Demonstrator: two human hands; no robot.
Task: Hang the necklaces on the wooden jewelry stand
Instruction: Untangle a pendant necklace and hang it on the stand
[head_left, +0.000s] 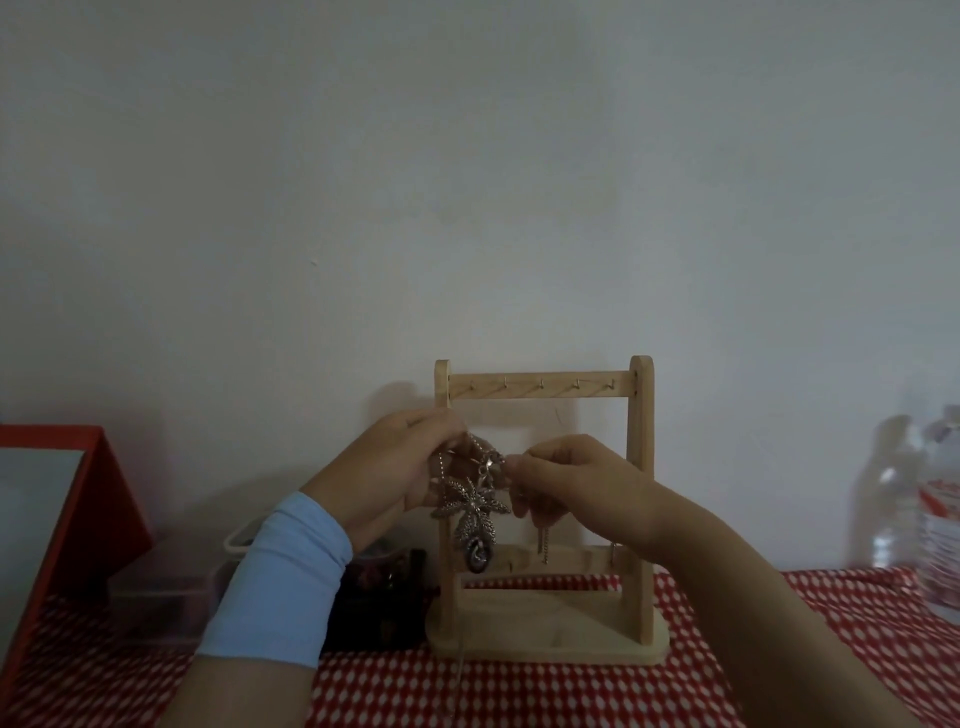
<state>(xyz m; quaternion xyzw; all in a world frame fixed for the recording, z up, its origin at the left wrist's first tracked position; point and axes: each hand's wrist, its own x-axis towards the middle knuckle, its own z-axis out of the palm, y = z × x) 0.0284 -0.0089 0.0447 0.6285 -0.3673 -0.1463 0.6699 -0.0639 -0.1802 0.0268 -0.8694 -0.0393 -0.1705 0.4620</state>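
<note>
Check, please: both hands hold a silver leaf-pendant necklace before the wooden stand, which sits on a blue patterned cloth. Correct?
Only the colour is wrong: the head view shows the cloth red with a white pattern. Both the left hand and right hand do hold the necklace before the wooden stand.

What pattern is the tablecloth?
Tablecloth: red with small white dots, seen in the head view.

1. The necklace (472, 506) chain vanishes into the curled fingers of the left hand (400, 462) and the pinch of the right hand (566, 478); its clasp is too small to make out.
2. Hands and pendant cover part of the wooden jewelry stand's (641, 493) left post.
3. Dark containers (374, 597) behind the left forearm are too dim to identify.
4. The frame's edges cut off the plastic bottles (940, 519) at right and the red box (111, 499) at left.
</note>
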